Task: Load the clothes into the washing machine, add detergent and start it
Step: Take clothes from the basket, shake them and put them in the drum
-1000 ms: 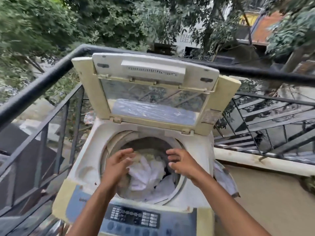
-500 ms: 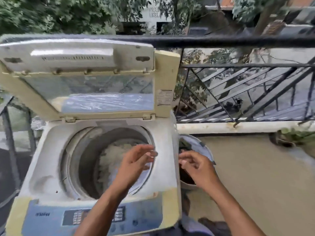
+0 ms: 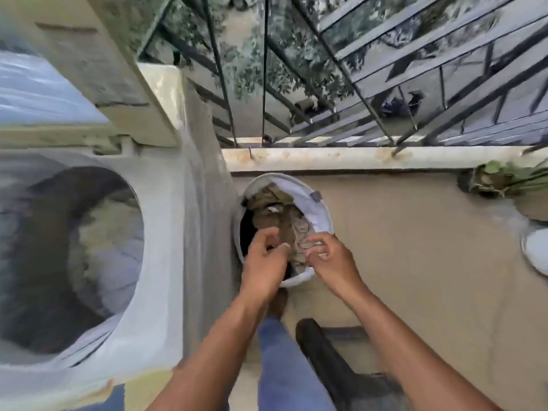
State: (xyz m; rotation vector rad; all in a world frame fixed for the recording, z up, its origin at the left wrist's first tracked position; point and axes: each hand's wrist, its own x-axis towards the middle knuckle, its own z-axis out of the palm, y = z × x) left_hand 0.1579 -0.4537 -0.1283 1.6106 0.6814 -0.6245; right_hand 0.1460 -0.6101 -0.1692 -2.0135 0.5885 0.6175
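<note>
Clothes [image 3: 284, 221] remain in the bucket [image 3: 321, 209] just right of the washing machine [image 3: 166, 203], so loading looks only partly done. Both hands hover over that bucket: the left hand [image 3: 264, 262] and right hand [image 3: 329, 259] each have a loosely curled grip, and whether either already pinches cloth cannot be told. Some pale laundry lies in the drum [image 3: 89, 232]; lid [image 3: 98, 69] up. Detergent and starting look undone.

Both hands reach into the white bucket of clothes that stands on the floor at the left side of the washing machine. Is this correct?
Not quite: in the head view the white bucket stands at the right side of the washing machine, not the left. The rest holds: left hand and right hand reach into it, over the clothes.
</note>
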